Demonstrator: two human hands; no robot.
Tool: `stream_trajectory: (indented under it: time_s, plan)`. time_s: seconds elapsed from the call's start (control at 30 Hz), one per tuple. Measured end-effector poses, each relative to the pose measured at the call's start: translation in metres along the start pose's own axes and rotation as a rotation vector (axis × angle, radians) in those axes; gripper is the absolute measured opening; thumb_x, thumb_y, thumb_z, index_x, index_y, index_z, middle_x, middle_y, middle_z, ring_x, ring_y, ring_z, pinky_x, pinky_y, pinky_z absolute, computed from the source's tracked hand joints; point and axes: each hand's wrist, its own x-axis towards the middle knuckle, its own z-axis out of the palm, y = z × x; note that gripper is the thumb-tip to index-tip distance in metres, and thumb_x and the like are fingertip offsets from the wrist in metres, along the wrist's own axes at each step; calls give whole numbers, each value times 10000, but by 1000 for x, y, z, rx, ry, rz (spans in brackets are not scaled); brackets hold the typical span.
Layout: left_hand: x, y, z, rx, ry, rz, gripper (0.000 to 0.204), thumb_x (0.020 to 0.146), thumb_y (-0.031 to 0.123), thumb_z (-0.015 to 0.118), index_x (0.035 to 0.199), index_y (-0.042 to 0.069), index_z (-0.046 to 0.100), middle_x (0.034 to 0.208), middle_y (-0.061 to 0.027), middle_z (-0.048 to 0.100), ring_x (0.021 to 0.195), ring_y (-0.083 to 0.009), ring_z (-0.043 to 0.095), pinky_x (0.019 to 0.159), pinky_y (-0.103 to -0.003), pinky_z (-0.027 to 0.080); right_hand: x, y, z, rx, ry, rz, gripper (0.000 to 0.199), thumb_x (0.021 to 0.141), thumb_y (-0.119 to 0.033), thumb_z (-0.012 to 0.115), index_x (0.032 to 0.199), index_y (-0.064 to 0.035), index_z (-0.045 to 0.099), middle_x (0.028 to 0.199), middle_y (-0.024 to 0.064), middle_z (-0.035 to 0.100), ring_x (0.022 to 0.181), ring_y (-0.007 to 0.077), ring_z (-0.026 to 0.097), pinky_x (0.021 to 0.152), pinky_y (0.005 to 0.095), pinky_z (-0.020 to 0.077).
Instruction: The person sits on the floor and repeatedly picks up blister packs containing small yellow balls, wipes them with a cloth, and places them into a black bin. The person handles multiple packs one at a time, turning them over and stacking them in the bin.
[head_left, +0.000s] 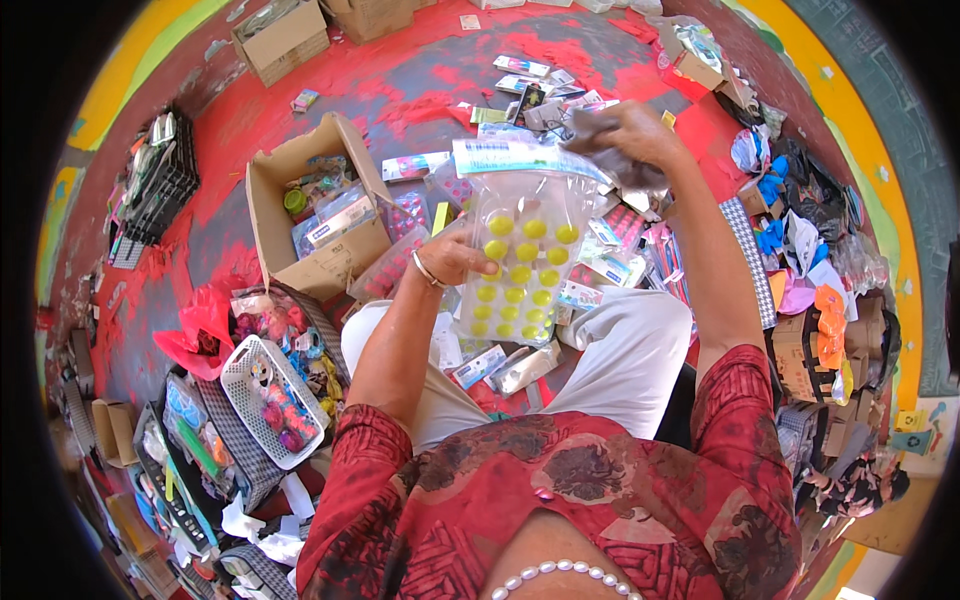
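My left hand [458, 258] is closed on the left edge of a clear plastic pack [527, 205], its thumb lying over the front. Rows of round yellow-green pieces [517, 274] fill the pack, and a white and blue header strip runs across its top. In my right hand [645, 132] is a bunched dark grey cloth [622, 158], close to the strip's right end; whether they touch, I cannot tell. Around the pack, many small packages [528, 370] lie on the floor between and beyond my legs.
An open cardboard box [268, 215] with packets stands ahead on the left. Nearer on that side is a white plastic basket [240, 375] of colourful items. Bags and boxes crowd the right wall, among them an orange item [829, 325]. A black crate [165, 180] sits far left.
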Motion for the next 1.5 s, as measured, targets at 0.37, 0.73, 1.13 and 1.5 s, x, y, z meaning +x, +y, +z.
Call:
stream_trajectory:
  time_s: [0.37, 0.73, 1.13, 1.5]
  plan:
    - [11, -5, -14, -331, -105, 238, 612, 703, 91, 618, 1262, 28, 374, 1227, -153, 476, 1121, -265, 472, 904, -416, 410, -40, 23, 38, 1163, 378, 530, 307, 790, -174, 612, 940, 87, 550, 840, 132, 617, 664, 188, 619, 570, 302, 505]
    - [37, -6, -26, -613, 81, 323, 462, 885, 417, 433, 1191, 70, 435, 1132, -121, 528, 1007, -282, 539, 859, -416, 457, -34, -100, 127, 98, 340, -260, 199, 732, -166, 534, 906, -173, 630, 973, 78, 576, 850, 270, 582, 709, 367, 484]
    - [34, 9, -17, -478, 547, 490, 484, 922, 424, 303, 1228, 59, 395, 1207, -138, 476, 1088, -316, 470, 944, -480, 358, -150, -62, 147, -148, 382, -379, 278, 682, -87, 554, 953, -83, 614, 1011, 48, 591, 772, 207, 582, 627, 298, 474]
    - [32, 6, -14, -527, 407, 557, 510, 913, 434, 326, 1259, 62, 367, 1242, -139, 449, 1120, -320, 443, 955, -478, 345, -129, -64, 142, 312, 498, -199, 229, 663, -21, 568, 883, -84, 589, 915, 104, 595, 824, 292, 580, 637, 340, 463]
